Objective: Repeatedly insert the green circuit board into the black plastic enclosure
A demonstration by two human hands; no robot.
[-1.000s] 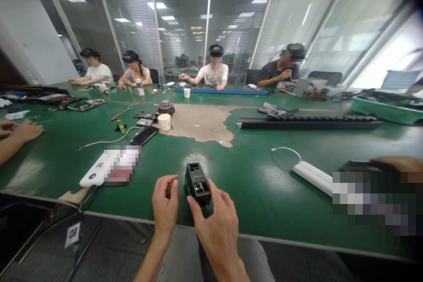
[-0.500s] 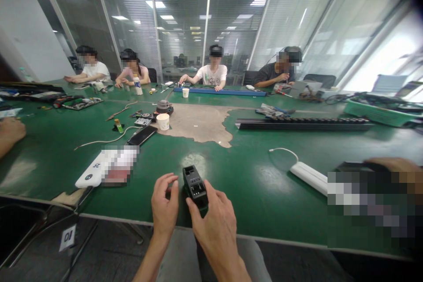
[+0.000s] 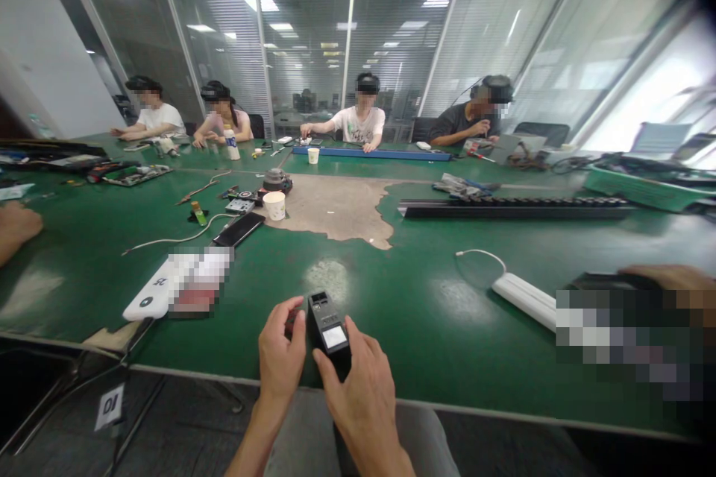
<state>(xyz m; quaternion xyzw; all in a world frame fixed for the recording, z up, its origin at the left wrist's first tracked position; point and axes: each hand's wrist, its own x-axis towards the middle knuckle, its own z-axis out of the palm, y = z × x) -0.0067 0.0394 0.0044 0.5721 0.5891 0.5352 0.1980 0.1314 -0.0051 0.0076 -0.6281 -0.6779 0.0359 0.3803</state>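
A black rectangular device (image 3: 329,328) with a small bright white panel on its near part is at the front edge of the green table (image 3: 425,358). My right hand (image 3: 361,380) grips its near right side between thumb and fingers. Just left of the device is my left hand (image 3: 283,350), its fingers curled towards the thumb; a small dark reddish thing shows between them, too hidden to name.
A white power bank (image 3: 148,298) and a black phone (image 3: 239,229) lie to the left, near a paper cup (image 3: 274,206). On the right are a white power strip (image 3: 523,299), a black rail (image 3: 514,210) and another person's hand (image 3: 671,279). Several people sit opposite.
The device has tilted and shifted slightly nearer in my right hand, and a white panel now shows where dark openings were. My left hand has moved slightly right, its fingers still curled.
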